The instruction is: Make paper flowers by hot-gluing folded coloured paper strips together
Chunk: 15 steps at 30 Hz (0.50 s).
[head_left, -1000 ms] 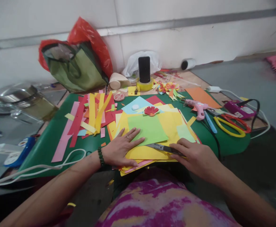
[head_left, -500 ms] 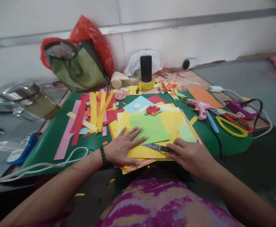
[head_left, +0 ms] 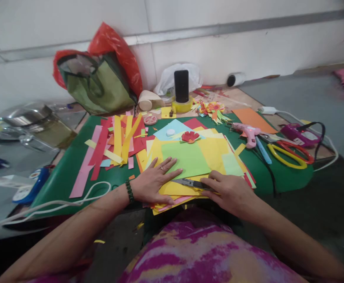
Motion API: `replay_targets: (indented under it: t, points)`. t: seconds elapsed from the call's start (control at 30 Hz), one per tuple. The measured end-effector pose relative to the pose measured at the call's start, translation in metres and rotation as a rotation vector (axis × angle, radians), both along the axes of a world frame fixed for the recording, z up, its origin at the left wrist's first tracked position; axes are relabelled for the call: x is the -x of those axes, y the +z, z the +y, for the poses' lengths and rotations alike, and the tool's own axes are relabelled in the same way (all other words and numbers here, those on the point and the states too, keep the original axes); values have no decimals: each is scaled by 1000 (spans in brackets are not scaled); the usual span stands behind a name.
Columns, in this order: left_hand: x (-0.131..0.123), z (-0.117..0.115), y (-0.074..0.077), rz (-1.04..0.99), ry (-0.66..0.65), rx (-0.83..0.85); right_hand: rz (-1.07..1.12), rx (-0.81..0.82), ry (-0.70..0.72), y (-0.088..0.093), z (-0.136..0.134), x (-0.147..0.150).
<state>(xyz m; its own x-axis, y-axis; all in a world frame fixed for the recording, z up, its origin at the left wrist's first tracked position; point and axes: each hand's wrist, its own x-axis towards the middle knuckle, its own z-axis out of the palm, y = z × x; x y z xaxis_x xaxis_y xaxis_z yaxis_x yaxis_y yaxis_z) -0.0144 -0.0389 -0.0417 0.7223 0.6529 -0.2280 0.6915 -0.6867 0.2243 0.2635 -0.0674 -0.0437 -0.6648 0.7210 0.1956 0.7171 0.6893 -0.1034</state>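
Note:
My left hand lies flat with fingers spread, its fingertips on the left part of a green paper sheet. My right hand is wrapped round a dark utility knife, whose blade points left near the green sheet's lower edge. Under both hands is a stack of coloured papers, with a yellow sheet showing beneath the knife. A red paper flower rests at the green sheet's top edge.
Paper strips lie at the left on the green mat. A pink glue gun and scissors are at the right. Behind stand a phone on a yellow tape roll and a green bag. A white cable crosses the left.
My right hand and the knife have shifted a little to the left along the green sheet's lower edge. My left hand stays in place.

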Motion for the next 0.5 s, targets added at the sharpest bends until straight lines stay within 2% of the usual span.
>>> replay_targets:
  t: [0.5]
  points:
    - [-1,-1,3,7,23,7,-20,91,-34,0,3,4]
